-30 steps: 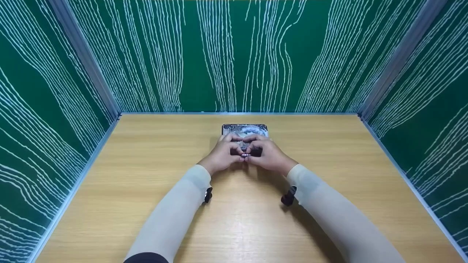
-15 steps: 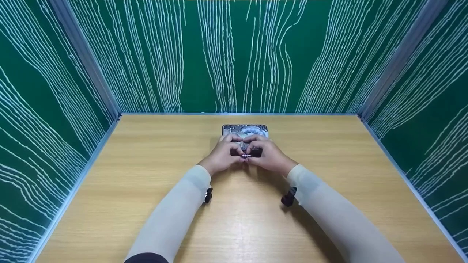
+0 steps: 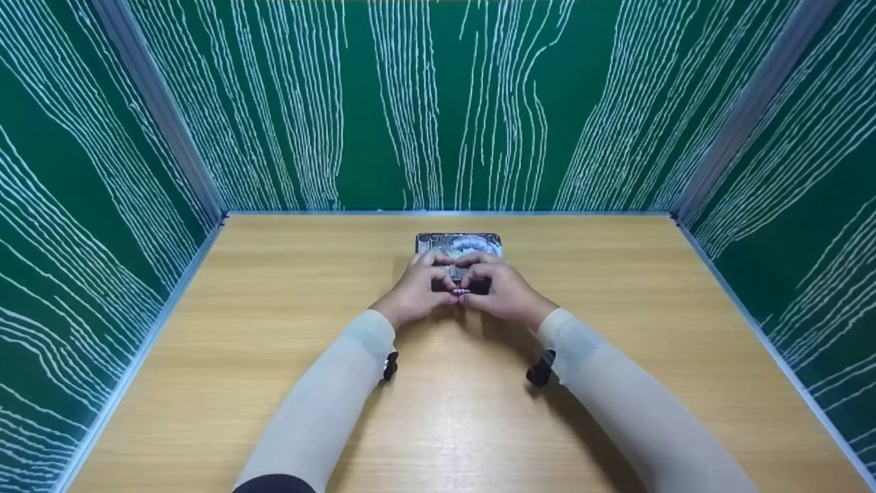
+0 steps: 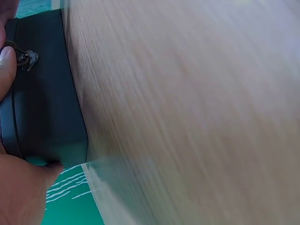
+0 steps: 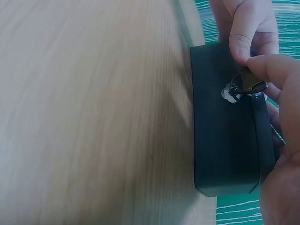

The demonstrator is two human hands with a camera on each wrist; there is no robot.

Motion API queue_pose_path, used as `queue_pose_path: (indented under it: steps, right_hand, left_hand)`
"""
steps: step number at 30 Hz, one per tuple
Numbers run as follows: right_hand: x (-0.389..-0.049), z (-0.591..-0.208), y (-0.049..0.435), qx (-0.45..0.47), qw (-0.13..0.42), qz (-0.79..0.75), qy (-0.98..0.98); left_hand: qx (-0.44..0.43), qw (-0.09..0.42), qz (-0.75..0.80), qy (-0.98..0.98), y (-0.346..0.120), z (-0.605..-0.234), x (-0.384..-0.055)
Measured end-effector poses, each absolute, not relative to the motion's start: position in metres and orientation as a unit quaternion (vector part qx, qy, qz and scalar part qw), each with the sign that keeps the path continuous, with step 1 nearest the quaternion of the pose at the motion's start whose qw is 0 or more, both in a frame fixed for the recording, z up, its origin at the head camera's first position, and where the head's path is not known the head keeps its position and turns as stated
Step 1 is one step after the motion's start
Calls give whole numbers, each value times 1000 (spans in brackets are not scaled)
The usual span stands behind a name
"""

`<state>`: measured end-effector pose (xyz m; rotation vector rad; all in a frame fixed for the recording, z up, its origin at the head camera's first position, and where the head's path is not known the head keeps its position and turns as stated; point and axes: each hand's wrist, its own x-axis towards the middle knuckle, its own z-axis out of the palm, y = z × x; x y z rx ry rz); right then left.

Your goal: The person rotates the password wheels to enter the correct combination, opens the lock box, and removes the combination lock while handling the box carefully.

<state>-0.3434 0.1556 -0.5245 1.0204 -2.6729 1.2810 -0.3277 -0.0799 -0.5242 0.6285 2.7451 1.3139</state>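
An encl. work booth (image 3: 363,137) is indicated: wood-grain tabletop (image 3: 445,397) is walled at rear, L & R by white-lined green panels (image 3: 599,75); grey posts (image 3: 165,103) are seen at its far corners.

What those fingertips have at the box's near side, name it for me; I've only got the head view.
Observer: A small bronze-coloured padlock, as the right wrist view shows.
Operator: Tell me where it attaches.
Observer: Its loop sits at a silver-coloured fitting on the front of the dark box; whether it is locked, I can't tell.
Operator: Report the lid.
Observer: From the side, the lid looks closed down on the body.
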Motion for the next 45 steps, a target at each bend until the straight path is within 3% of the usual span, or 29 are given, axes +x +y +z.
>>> queue_pose_path:
  steps: [28, 45]
  right_hand:
    - [-343, -525, 156, 328, 21, 392, -859]
    - [-342, -524, 156, 323, 3, 413, -852]
  left_hand:
    - [210, 9, 412, 887, -81, -527, -329]
    - [207, 13, 421, 883, -81, -526, -329]
